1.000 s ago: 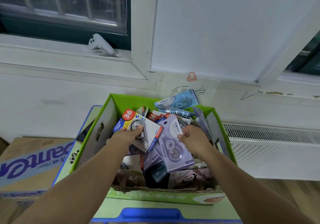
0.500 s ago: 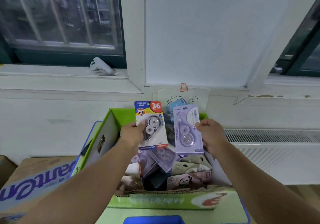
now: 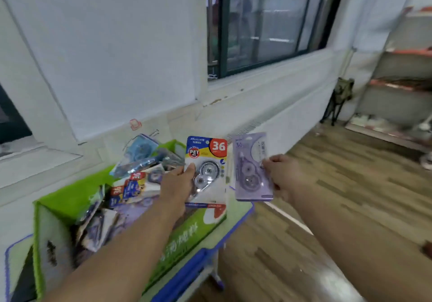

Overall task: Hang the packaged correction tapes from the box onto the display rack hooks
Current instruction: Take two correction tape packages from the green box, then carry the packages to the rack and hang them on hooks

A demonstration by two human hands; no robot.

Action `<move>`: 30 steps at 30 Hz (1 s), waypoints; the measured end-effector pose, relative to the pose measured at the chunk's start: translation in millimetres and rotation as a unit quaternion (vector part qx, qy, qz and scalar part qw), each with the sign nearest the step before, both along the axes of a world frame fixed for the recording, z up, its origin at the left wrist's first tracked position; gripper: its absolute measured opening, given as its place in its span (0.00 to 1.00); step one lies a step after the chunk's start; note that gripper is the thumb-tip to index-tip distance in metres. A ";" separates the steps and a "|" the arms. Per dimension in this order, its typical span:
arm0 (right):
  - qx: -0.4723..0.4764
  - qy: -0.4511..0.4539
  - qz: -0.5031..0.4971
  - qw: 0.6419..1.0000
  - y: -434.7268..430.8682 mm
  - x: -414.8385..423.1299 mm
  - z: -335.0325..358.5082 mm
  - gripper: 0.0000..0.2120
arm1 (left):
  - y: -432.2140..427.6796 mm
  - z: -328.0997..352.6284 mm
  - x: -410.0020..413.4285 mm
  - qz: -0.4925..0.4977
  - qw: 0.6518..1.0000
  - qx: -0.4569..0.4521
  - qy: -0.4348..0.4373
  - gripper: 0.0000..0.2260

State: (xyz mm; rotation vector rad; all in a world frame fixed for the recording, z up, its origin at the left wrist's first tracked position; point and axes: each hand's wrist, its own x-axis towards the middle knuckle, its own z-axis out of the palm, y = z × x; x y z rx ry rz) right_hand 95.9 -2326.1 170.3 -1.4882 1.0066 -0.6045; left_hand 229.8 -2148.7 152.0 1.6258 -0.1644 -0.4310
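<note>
My left hand [image 3: 178, 184] grips a white correction tape pack [image 3: 209, 173] with a red "36" corner, held upright over the box's right end. Beside it, my right hand [image 3: 284, 176] pinches the right edge of a lilac correction tape pack [image 3: 251, 168], out over the floor. The green cardboard box [image 3: 184, 234] sits low at the left, with several more packaged tapes [image 3: 131, 184] piled inside. No display rack hooks are in view.
The box rests on a small table with a blue rim [image 3: 182, 276]. A white wall, sill and dark-framed window [image 3: 264, 21] run behind. Wooden floor [image 3: 350, 196] opens to the right, with shelving [image 3: 402, 72] and a dark folding stool [image 3: 339, 100] at the far right.
Both hands lifted one pack each out of the box. The view has swung right, so the box now lies at lower left and the floor and shelving appear.
</note>
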 end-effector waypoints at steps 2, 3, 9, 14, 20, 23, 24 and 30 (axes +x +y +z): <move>0.014 -0.008 -0.054 0.998 -10.2 -47.6 -0.4 0.10 | -23.9 5.1 -34.6 -0.053 0.999 0.002 -0.006 0.11; 0.018 -0.013 -0.081 0.996 -15.3 -71.5 2.1 0.12 | -37.2 8.9 -51.5 -0.086 0.996 -0.001 -0.003 0.09; 0.030 -0.063 -0.225 0.972 -41.2 -222.9 21.7 0.11 | -124.3 26.8 -167.8 -0.243 0.970 -0.023 0.007 0.12; -0.009 -0.080 -0.324 0.942 -60.6 -366.1 28.3 0.10 | -192.1 41.7 -302.6 -0.355 0.932 -0.058 0.041 0.08; -0.001 -0.085 -0.428 0.900 -92.4 -566.8 25.3 0.13 | -280.7 38.7 -496.2 -0.454 0.884 -0.087 0.073 0.13; -0.007 -0.075 -0.471 0.879 -105.5 -658.5 33.7 0.11 | -310.9 53.2 -591.2 -0.511 0.850 -0.081 0.096 0.06; -0.011 -0.077 -0.487 0.870 -111.2 -684.1 37.7 0.11 | -321.3 58.5 -616.9 -0.516 0.846 -0.081 0.104 0.06; -0.009 -0.090 -0.545 0.834 -146.2 -798.2 50.7 0.15 | -384.7 68.4 -733.4 -0.551 0.823 -0.081 0.111 0.07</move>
